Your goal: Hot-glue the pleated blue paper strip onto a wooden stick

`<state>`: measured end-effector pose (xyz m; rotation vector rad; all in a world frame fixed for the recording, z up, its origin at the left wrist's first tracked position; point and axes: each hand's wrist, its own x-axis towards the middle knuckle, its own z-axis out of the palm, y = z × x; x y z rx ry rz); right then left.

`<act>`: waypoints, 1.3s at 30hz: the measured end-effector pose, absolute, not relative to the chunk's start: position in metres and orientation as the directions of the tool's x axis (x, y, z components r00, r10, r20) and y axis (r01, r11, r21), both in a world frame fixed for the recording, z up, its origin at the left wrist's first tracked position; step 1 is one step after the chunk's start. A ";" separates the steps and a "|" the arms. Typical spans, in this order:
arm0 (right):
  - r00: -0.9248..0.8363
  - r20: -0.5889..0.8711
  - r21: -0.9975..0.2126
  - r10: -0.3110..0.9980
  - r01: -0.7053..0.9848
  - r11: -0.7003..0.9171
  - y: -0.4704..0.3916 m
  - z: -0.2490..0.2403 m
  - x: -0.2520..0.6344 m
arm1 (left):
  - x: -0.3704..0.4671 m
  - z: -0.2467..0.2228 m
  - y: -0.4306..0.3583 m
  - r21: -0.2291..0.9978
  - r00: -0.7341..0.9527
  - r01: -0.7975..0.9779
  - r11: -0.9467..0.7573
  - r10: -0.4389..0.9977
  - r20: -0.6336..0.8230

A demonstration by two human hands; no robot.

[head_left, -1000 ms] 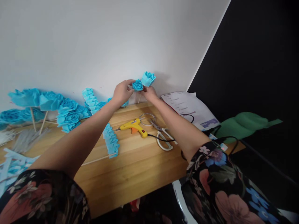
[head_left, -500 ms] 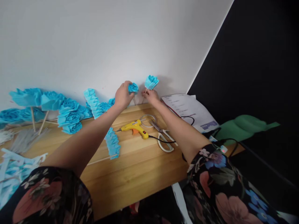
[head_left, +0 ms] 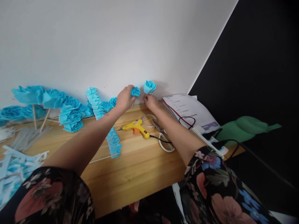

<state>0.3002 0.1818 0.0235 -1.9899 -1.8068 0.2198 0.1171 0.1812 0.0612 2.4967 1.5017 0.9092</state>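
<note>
At the foot of the white wall, my left hand (head_left: 125,99) has its fingers curled round a small blue paper flower (head_left: 135,91). Just right of it, my right hand (head_left: 150,101) pinches the thin stick of another blue paper flower (head_left: 149,87), whose bloom stands upright above the fingers. Below my hands lie a yellow glue gun (head_left: 135,127), a ring of wire (head_left: 149,117) and white-handled scissors (head_left: 166,143), the last partly hidden by my right forearm. A pleated blue paper strip (head_left: 113,141) lies under my left forearm, with a stick at its end.
More blue paper flowers (head_left: 70,115) line the wall on the left, some on sticks. Thin pale wires (head_left: 28,138) and paper scraps (head_left: 20,168) lie at the left. Printed sheets (head_left: 191,109), a power strip (head_left: 213,143) and a green watering can (head_left: 243,129) are on the right.
Both hands have come slightly lower in the picture, and the right hand's flower has lowered toward the table. The view has shifted a little.
</note>
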 end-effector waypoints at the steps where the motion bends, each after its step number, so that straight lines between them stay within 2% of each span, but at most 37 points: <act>1: 0.140 0.162 -0.397 0.977 0.916 -0.065 0.180 0.025 0.300 | 0.116 0.060 0.180 0.368 0.340 0.777 -0.512 0.832 0.440; 7: 0.111 0.067 -0.341 0.992 0.936 -0.082 0.184 0.033 0.291 | 0.115 0.061 0.174 0.359 0.293 0.805 -0.473 0.842 0.453; 13: 0.155 0.004 -0.288 0.988 0.946 -0.147 0.184 0.034 0.283 | 0.108 0.064 0.168 0.304 0.326 0.835 -0.459 0.857 0.400; 19: 0.120 -0.030 -0.197 0.992 0.972 -0.124 0.165 0.047 0.291 | 0.080 0.068 0.161 0.310 0.334 0.825 -0.472 0.851 0.405; 24: 0.045 -0.037 -0.112 0.998 0.993 -0.049 0.128 0.059 0.311 | 0.041 0.069 0.127 0.376 0.335 0.794 -0.477 0.861 0.383; 29: -0.054 0.013 -0.063 0.998 0.997 0.054 0.079 0.067 0.318 | 0.012 0.055 0.051 0.502 0.403 0.702 -0.505 0.863 0.306; 33: -0.196 0.024 -0.100 0.980 0.975 0.198 0.052 0.067 0.312 | -0.002 0.045 -0.017 0.585 0.546 0.584 -0.563 0.805 0.230; 39: -0.231 -0.015 -0.142 0.973 0.964 0.227 0.042 0.076 0.270 | -0.027 0.044 -0.071 0.617 0.637 0.500 -0.609 0.740 0.215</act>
